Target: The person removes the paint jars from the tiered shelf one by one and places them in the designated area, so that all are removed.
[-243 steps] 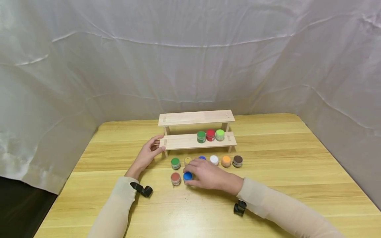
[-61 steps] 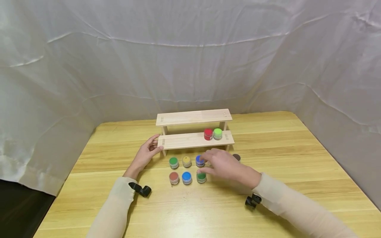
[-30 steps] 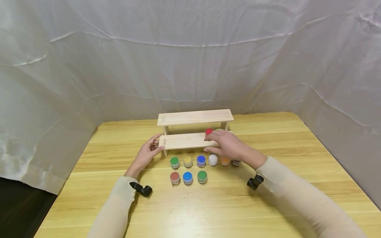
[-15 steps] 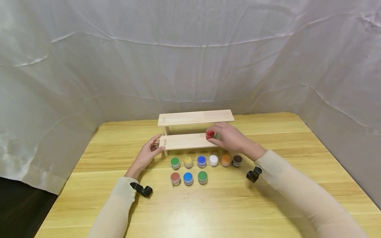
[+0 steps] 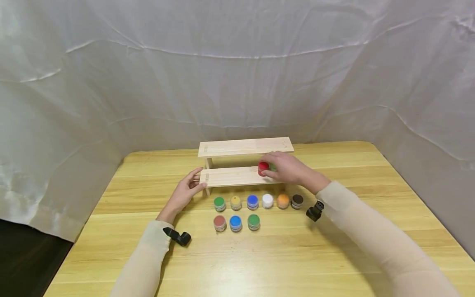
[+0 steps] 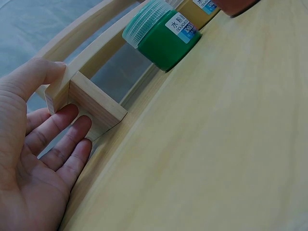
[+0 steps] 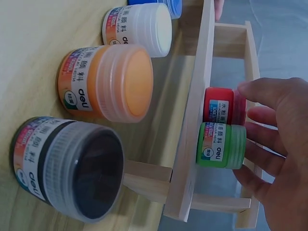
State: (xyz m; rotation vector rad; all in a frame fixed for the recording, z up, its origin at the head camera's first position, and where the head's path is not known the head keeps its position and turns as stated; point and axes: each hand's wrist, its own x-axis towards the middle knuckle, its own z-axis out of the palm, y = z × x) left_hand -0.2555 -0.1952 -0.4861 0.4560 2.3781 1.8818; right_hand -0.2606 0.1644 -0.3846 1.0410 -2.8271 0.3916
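Observation:
On the lower step of a two-tier wooden rack (image 5: 230, 176) stand a red paint jar (image 5: 263, 168) and a light green paint jar (image 7: 220, 146), side by side. My right hand (image 5: 285, 167) pinches the red jar by its lid, reaching over the green jar, which it mostly hides in the head view. The red jar appears to rest on the board. At the rack's left end my left hand (image 5: 182, 193) grips the lower board, thumb on top. Its other fingers (image 6: 62, 137) lie below and behind the board beside the leg.
Before the rack stands a row of jars: green (image 5: 219, 203), yellow (image 5: 236, 202), blue (image 5: 252, 201), white (image 5: 267, 201), orange (image 5: 283, 201) and dark brown (image 5: 297, 201). A nearer row holds reddish-brown (image 5: 219, 223), light blue (image 5: 235, 223) and dark green (image 5: 254, 222) jars. Grey cloth hangs behind.
The dark green jar has gone from the lower step to the nearer table row. My right hand has since moved from there up to the red jar and taken hold. My left hand stays put.

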